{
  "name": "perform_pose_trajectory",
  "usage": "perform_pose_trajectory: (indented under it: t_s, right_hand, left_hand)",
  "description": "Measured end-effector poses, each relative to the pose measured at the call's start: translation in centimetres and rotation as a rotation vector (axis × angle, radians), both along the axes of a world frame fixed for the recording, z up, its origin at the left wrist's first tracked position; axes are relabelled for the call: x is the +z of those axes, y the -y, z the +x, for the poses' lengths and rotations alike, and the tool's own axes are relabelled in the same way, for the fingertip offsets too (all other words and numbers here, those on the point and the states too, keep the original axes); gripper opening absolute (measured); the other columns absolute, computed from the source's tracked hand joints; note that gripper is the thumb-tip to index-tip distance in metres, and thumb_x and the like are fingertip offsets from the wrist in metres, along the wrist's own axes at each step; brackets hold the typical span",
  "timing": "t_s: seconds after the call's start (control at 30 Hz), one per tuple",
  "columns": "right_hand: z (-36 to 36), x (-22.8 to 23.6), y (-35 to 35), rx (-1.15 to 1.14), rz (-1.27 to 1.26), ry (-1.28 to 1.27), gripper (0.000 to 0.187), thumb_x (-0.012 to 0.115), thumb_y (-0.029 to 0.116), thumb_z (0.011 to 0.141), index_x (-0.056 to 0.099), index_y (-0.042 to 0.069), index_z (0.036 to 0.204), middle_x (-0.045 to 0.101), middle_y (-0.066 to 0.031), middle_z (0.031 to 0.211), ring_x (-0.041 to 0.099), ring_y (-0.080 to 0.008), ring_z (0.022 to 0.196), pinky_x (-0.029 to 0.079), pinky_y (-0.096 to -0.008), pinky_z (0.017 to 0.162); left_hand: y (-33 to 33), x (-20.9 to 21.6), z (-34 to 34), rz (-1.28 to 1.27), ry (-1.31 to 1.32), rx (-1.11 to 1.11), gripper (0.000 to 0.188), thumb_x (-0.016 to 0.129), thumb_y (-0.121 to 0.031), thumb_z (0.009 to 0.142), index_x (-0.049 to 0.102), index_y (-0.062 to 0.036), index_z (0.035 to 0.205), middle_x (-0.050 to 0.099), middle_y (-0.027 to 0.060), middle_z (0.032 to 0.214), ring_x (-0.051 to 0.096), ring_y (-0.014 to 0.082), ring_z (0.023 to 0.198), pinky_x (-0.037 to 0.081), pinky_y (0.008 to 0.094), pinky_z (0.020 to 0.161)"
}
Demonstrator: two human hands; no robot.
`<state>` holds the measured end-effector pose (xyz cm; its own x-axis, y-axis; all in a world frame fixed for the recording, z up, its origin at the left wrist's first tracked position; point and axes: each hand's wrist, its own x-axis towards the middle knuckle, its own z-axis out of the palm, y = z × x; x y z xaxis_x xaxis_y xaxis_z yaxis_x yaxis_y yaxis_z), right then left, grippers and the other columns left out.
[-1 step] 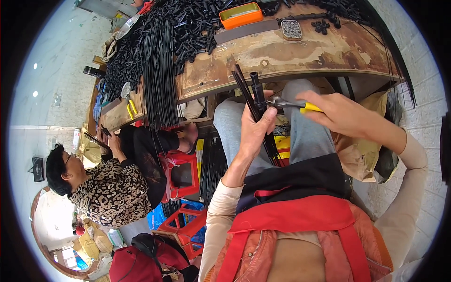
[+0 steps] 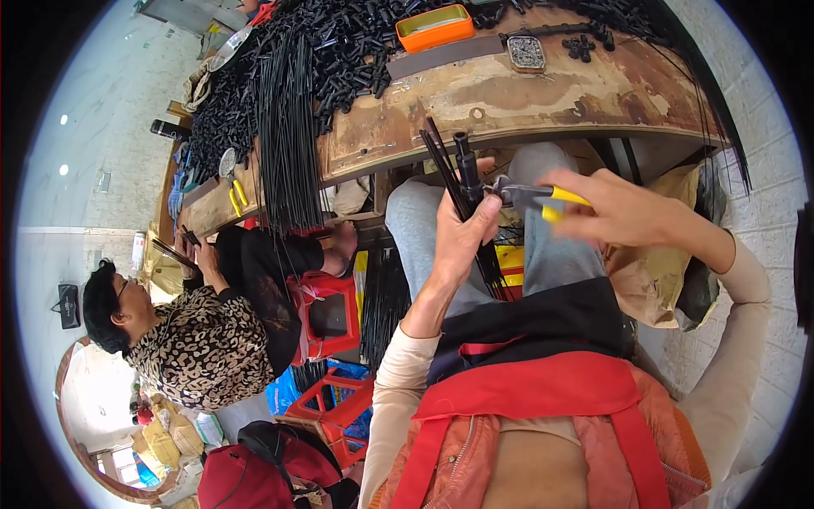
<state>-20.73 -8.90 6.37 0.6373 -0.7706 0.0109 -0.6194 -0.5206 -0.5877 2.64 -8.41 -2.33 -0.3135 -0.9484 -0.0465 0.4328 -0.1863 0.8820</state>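
Note:
My left hand [image 2: 458,237] is wrapped round a black tubular fitting [image 2: 467,165], which points up and away from me. A bundle of thin black rods [image 2: 444,165] is held in the same hand, to the left of the fitting, and their lower ends hang below it. From the right, my right hand [image 2: 623,204] grips a pair of pliers [image 2: 532,196] with yellow handles. Their metal jaws are at the side of the fitting, close to my left thumb; whether they bite on anything there is too small to tell. The right fingers are partly blurred.
Ahead is a worn wooden bench [image 2: 543,106] with a heap of black fittings [image 2: 339,59], long black rods [image 2: 288,136], an orange tray [image 2: 435,30] and a clear box [image 2: 526,53] of small metal pieces. To my left, a co-worker [image 2: 191,339] handles black rods, near a red stool [image 2: 331,318].
The pliers' yellow handles have spread apart, with the lower one now showing below the other. The jaws have shifted slightly to the right, while my left hand stays nearly still.

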Motion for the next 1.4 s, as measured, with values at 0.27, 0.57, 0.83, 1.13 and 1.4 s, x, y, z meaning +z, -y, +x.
perform_pose_trajectory:
  t_s: [0.27,0.57,0.83,1.13,1.4]
  right_hand:
    - [0.5,-1.1,-2.3,-0.153,0.081,0.002,0.051,0.072,0.013,0.074,0.047,-0.001,0.115,0.057,-0.0152,0.083,0.061,-0.0274,0.073,0.049,-0.0377,0.065]
    - [0.3,1.6,-1.3,-0.069,0.380,0.040,0.040,0.065,0.012,0.081,0.048,-0.002,0.115,0.059,-0.0146,0.072,0.062,-0.0274,0.061,0.049,-0.0326,0.056]
    - [0.0,-0.5,-2.8,-0.079,-0.081,0.139,0.039,0.066,0.015,0.082,0.047,-0.004,0.110,0.052,-0.0122,0.070,0.061,-0.0252,0.069,0.048,-0.0325,0.067]
    - [0.5,1.3,-0.7,-0.054,1.483,0.188,0.035,0.064,0.019,0.083,0.048,-0.001,0.106,0.054,-0.0097,0.055,0.058,-0.0163,0.047,0.044,-0.0285,0.046]
    - [1.8,-2.5,-2.1,-0.066,-0.180,0.123,0.035,0.064,0.023,0.086,0.054,0.001,0.112,0.060,-0.0118,0.071,0.059,-0.0232,0.063,0.046,-0.0336,0.060]
  left_hand:
    - [-0.1,2.5,0.5,-0.019,0.078,-0.058,0.042,0.068,-0.017,0.091,0.051,-0.0015,0.127,0.054,-0.0021,0.073,0.051,0.0084,0.060,0.041,0.0229,0.055]
    - [0.7,0.9,1.7,-0.087,0.019,-0.212,0.047,0.070,-0.020,0.089,0.054,0.0030,0.126,0.045,-0.0048,0.069,0.042,0.0042,0.058,0.033,0.0207,0.050]
    - [0.4,1.9,2.0,-0.108,0.092,-0.263,0.049,0.069,-0.029,0.089,0.056,0.0041,0.124,0.045,-0.0051,0.062,0.041,0.0047,0.057,0.033,0.0214,0.052]
    - [0.6,1.4,3.0,-0.175,0.066,-0.344,0.054,0.069,-0.034,0.089,0.057,0.0044,0.124,0.048,-0.0040,0.062,0.044,0.0051,0.057,0.035,0.0212,0.053]
    - [0.3,0.9,3.5,-0.167,0.014,-0.266,0.042,0.065,-0.029,0.093,0.056,0.0045,0.116,0.049,-0.0016,0.063,0.045,0.0060,0.057,0.036,0.0214,0.053]
